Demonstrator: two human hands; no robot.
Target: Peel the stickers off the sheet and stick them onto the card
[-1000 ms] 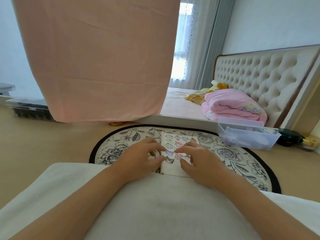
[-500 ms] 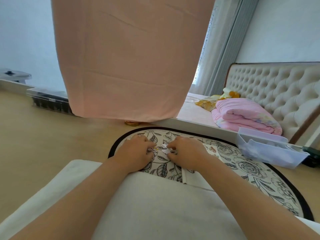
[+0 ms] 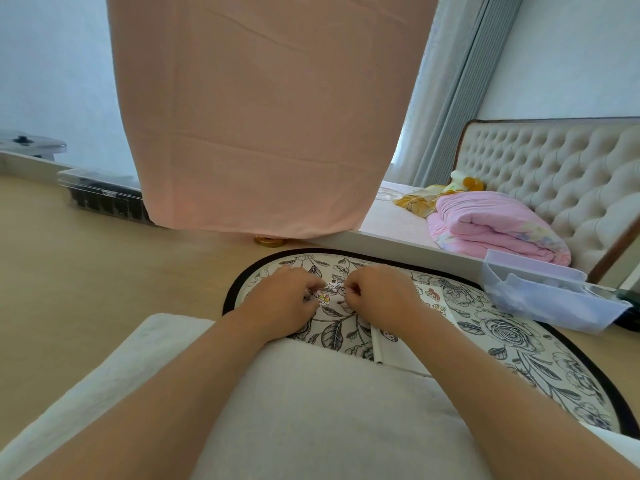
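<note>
A bedroom in a home, that's what this was! Over on the right stood a bed with a cream tufted headboard (image 3: 554, 174), and a folded pink quilt (image 3: 495, 230) lay right on the mattress. A stuffed toy (image 3: 464, 180) sat behind the quilt beside a crumpled yellow cloth (image 3: 419, 199). Grey curtains (image 3: 460, 98) hung beside a bright window at the back, and a big pink sheet (image 3: 259, 116) hung in front. Down low there was a floral mat (image 3: 519, 341) with a black border on a pale wood surface (image 3: 104, 271), and a clear plastic box (image 3: 540, 299) touched its far edge. Domestic through and through!
</note>
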